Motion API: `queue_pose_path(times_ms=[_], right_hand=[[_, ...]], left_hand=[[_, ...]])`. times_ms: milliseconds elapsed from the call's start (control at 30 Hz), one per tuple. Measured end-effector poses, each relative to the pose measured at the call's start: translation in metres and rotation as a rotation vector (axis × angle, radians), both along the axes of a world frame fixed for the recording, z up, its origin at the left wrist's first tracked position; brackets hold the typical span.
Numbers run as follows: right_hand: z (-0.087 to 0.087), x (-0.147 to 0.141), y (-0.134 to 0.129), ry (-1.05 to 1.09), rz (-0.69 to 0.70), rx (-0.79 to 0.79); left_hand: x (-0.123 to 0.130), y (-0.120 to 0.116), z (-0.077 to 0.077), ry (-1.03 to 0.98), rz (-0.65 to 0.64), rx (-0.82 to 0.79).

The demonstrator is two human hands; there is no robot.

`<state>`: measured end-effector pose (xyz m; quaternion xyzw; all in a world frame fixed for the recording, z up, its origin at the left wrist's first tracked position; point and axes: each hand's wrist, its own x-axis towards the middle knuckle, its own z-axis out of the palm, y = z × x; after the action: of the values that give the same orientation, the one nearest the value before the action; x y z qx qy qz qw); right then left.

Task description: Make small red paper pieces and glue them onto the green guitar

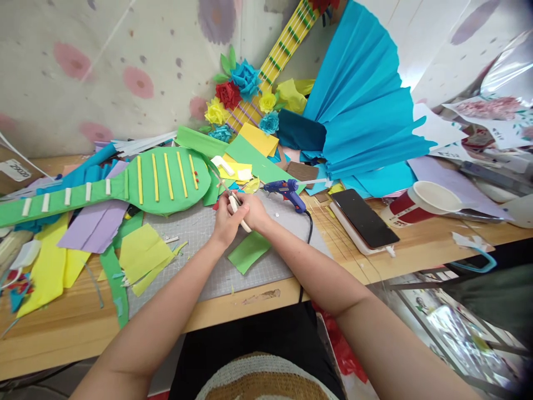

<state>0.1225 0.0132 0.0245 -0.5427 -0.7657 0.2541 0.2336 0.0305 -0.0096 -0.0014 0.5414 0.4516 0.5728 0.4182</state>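
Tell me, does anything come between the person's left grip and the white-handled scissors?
Nothing visible does: the left grip is closed on the scissors. The blue glue gun lies apart, off to the right.

Two hands (225, 226), one glue gun (287, 191), five yellow strips (168, 176)

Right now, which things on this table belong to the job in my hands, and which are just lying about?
Likely part of the job:
- white-handled scissors, where your left hand and right hand meet
- blue glue gun
- green guitar-shaped piece
- green paper by your hands

Probably just lying about:
- phone
- red-and-white cup
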Motion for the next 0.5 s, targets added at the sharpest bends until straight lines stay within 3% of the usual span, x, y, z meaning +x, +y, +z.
queue_pose_path(times_ms=[67,200,367,500], right_hand=[[0.002,0.006,-0.001,-0.087,-0.034,0.009],[0.002,0.018,-0.004,-0.268,-0.058,0.023],[0.001,0.024,-0.005,-0.355,0.000,0.059],[0.002,0.025,-0.006,-0.343,0.062,0.060]], left_hand=[[-0.006,0.004,-0.001,-0.025,0.022,-0.006],[-0.030,0.011,-0.004,-0.003,0.224,-0.023],[-0.050,0.010,-0.006,0.308,0.157,0.027],[-0.048,0.010,-0.013,0.283,0.091,-0.025]])
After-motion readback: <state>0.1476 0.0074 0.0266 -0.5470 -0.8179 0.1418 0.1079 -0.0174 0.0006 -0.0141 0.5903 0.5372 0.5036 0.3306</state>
